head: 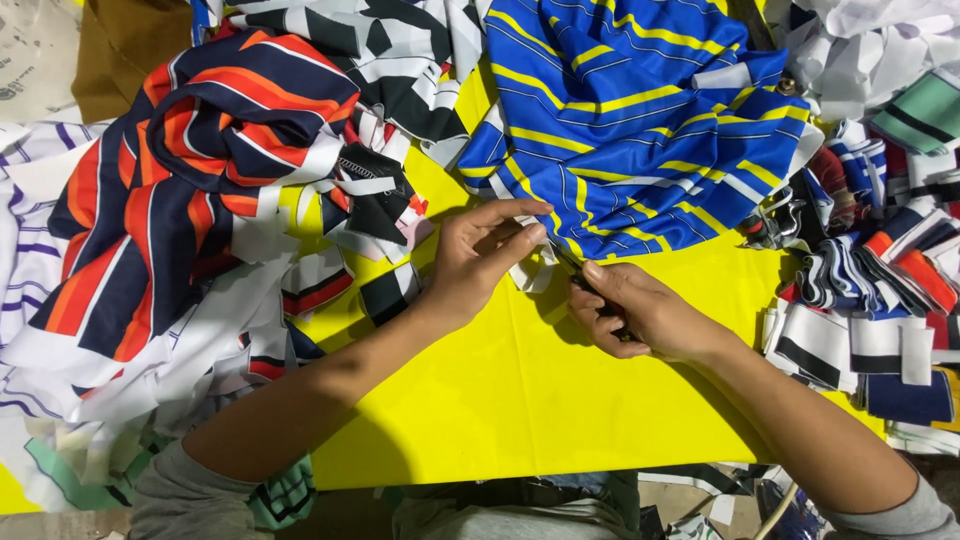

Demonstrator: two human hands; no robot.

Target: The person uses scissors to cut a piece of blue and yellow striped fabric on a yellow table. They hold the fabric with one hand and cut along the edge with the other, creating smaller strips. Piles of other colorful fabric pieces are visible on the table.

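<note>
A blue fabric piece with yellow and white stripes [630,120] lies spread over the far middle of the yellow table cover [500,400]. My left hand [480,255] pinches its near edge, where a white strip [535,272] hangs down. Just right of it, my right hand [635,310] is closed around dark scissors [590,285]; their tip points toward the fabric edge between the two hands. Most of the scissors are hidden in the fist.
A heap of navy, orange and white striped fabric [170,170] covers the left side. Black-and-white pieces [400,50] lie at the back. Several small cut striped pieces [870,290] are stacked along the right edge. White scraps [120,400] pile up at near left.
</note>
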